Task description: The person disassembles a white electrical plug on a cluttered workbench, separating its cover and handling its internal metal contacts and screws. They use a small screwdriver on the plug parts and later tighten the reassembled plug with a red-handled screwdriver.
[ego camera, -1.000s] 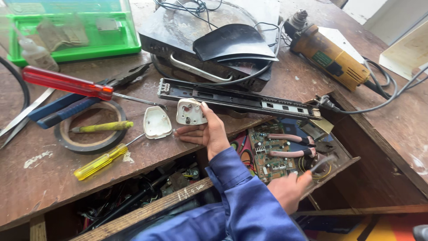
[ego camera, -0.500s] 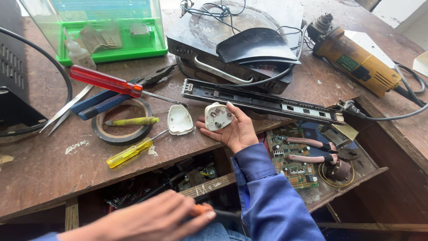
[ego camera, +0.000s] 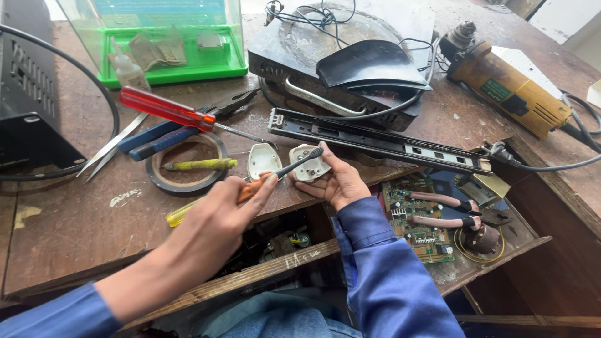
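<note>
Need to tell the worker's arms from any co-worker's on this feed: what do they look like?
Both hands, the left hand and the right hand, are bare: no gloves, rings or watch visible. Long blue sleeves of a work shirt, creased, end at the wrists.

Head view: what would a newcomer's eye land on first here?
At centre, the left hand points an orange-handled screwdriver at the white plug half held by the right hand. A red-handled screwdriver lies upper left; a yellow angle grinder upper right.

Red-handled steel screwdriver (ego camera: 164, 108) at ten o'clock; green plastic tray (ego camera: 172, 66) at eleven; yellow-bodied angle grinder (ego camera: 508, 87) at two; white plastic plug half (ego camera: 308, 168) centre.
</note>
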A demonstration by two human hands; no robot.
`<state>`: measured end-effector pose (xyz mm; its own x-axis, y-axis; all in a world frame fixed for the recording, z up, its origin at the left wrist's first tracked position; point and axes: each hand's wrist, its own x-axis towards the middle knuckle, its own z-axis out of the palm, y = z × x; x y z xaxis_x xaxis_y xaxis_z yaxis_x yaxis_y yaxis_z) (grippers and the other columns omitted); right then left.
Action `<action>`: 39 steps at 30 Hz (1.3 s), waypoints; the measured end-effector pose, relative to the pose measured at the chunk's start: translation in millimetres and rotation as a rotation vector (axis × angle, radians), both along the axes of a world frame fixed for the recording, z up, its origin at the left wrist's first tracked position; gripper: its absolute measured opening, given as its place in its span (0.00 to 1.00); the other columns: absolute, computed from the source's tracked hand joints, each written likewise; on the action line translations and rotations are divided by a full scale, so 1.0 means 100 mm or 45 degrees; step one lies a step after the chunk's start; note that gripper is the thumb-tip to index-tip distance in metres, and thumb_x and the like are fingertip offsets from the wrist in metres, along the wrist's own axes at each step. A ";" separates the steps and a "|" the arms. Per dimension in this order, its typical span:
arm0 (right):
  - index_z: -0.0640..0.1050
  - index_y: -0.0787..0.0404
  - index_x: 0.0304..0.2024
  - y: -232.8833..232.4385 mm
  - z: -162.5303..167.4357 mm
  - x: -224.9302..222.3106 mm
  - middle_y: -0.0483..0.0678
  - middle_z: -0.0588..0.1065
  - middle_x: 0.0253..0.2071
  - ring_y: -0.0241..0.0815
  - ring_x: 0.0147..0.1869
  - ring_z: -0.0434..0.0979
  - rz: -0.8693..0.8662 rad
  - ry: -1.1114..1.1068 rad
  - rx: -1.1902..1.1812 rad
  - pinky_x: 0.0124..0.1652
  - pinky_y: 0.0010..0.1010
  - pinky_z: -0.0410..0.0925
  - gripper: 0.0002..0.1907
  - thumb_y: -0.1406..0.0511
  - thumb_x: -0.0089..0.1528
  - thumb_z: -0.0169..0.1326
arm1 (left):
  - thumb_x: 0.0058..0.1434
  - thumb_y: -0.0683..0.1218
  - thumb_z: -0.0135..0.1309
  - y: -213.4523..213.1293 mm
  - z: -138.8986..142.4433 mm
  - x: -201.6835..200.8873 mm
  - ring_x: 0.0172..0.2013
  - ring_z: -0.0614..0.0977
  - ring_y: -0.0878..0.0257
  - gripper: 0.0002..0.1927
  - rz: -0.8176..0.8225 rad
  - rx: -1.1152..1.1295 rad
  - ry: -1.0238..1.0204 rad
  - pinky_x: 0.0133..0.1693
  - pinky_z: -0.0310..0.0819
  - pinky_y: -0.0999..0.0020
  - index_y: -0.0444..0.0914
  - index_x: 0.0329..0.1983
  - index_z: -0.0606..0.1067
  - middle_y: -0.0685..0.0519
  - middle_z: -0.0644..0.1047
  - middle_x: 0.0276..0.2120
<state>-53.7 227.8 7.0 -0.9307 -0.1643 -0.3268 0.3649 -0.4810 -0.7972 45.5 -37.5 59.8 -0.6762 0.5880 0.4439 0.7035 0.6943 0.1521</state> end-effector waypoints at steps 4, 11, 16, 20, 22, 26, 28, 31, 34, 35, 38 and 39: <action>0.77 0.64 0.52 -0.03 -0.01 -0.02 0.55 0.81 0.45 0.52 0.46 0.84 -0.056 0.008 0.040 0.45 0.50 0.80 0.23 0.54 0.64 0.57 | 0.46 0.29 0.50 0.13 0.01 0.14 0.36 0.77 0.49 0.41 -0.024 0.066 -0.084 0.35 0.76 0.57 0.28 0.69 0.64 0.40 0.71 0.37; 0.78 0.67 0.50 -0.05 0.07 0.04 0.57 0.82 0.44 0.55 0.44 0.86 -0.072 -0.027 0.096 0.43 0.46 0.80 0.25 0.52 0.62 0.58 | 0.48 0.29 0.50 0.05 0.16 0.19 0.37 0.78 0.50 0.40 0.071 0.086 -0.115 0.39 0.76 0.57 0.32 0.69 0.65 0.42 0.72 0.37; 0.79 0.67 0.51 -0.07 0.06 0.02 0.58 0.82 0.44 0.55 0.43 0.86 -0.056 -0.034 0.129 0.42 0.45 0.81 0.27 0.52 0.61 0.58 | 0.40 0.30 0.50 0.13 0.19 0.28 0.37 0.78 0.47 0.45 -0.011 0.116 -0.095 0.36 0.76 0.58 0.26 0.69 0.64 0.40 0.73 0.39; 0.78 0.67 0.52 -0.05 0.00 -0.02 0.58 0.81 0.45 0.56 0.45 0.85 -0.063 -0.022 0.125 0.43 0.46 0.80 0.27 0.53 0.62 0.58 | 0.47 0.32 0.53 0.14 0.23 0.35 0.34 0.77 0.49 0.41 -0.024 0.055 -0.108 0.34 0.76 0.57 0.28 0.69 0.65 0.42 0.72 0.36; 0.77 0.68 0.53 -0.03 -0.03 -0.04 0.60 0.80 0.46 0.58 0.46 0.84 -0.051 -0.038 0.091 0.45 0.47 0.79 0.27 0.53 0.63 0.56 | 0.47 0.32 0.52 0.16 0.26 0.30 0.35 0.77 0.49 0.39 -0.022 0.062 -0.003 0.35 0.76 0.57 0.28 0.68 0.66 0.42 0.73 0.37; 0.76 0.69 0.55 0.07 -0.04 -0.05 0.64 0.79 0.50 0.61 0.51 0.83 0.043 -0.077 -0.088 0.49 0.50 0.77 0.28 0.51 0.66 0.48 | 0.46 0.31 0.51 0.32 0.29 0.13 0.37 0.77 0.49 0.37 0.006 0.075 -0.036 0.37 0.76 0.57 0.30 0.65 0.69 0.42 0.74 0.40; 0.75 0.68 0.56 0.10 -0.05 -0.06 0.63 0.79 0.52 0.62 0.52 0.82 0.093 -0.051 -0.149 0.51 0.51 0.76 0.29 0.51 0.66 0.45 | 0.47 0.31 0.51 0.36 0.30 0.15 0.37 0.77 0.50 0.36 -0.018 0.069 -0.097 0.38 0.76 0.58 0.30 0.65 0.69 0.42 0.74 0.40; 0.75 0.68 0.56 0.10 -0.09 -0.10 0.62 0.78 0.52 0.65 0.53 0.81 0.123 -0.044 -0.217 0.52 0.54 0.75 0.29 0.52 0.65 0.43 | 0.47 0.32 0.52 0.37 0.32 0.23 0.37 0.76 0.50 0.36 -0.089 0.070 -0.057 0.38 0.75 0.58 0.31 0.65 0.71 0.43 0.75 0.40; 0.75 0.72 0.55 0.09 -0.10 -0.13 0.64 0.78 0.51 0.65 0.52 0.80 0.072 -0.137 -0.268 0.52 0.55 0.75 0.29 0.54 0.63 0.42 | 0.45 0.35 0.53 0.38 0.33 0.23 0.37 0.76 0.50 0.36 -0.084 -0.027 0.111 0.39 0.74 0.60 0.29 0.63 0.71 0.41 0.75 0.40; 0.75 0.72 0.56 0.10 -0.10 -0.13 0.65 0.77 0.52 0.64 0.54 0.80 0.023 -0.154 -0.203 0.53 0.54 0.75 0.29 0.55 0.64 0.42 | 0.44 0.35 0.53 0.40 0.33 0.18 0.38 0.76 0.51 0.37 -0.032 -0.053 0.176 0.40 0.74 0.61 0.28 0.63 0.71 0.41 0.75 0.40; 0.75 0.74 0.56 0.13 -0.07 -0.12 0.69 0.78 0.51 0.66 0.54 0.80 0.045 -0.187 -0.202 0.54 0.53 0.75 0.31 0.54 0.63 0.41 | 0.44 0.36 0.53 0.48 0.25 0.14 0.38 0.75 0.52 0.37 -0.011 -0.168 0.235 0.40 0.73 0.65 0.23 0.62 0.69 0.40 0.74 0.41; 0.75 0.75 0.55 0.14 -0.05 -0.13 0.70 0.78 0.51 0.67 0.54 0.81 0.081 -0.197 -0.233 0.54 0.52 0.75 0.32 0.54 0.62 0.40 | 0.45 0.36 0.53 0.50 0.22 0.16 0.38 0.74 0.53 0.37 -0.025 -0.213 0.232 0.39 0.73 0.66 0.20 0.62 0.68 0.40 0.74 0.41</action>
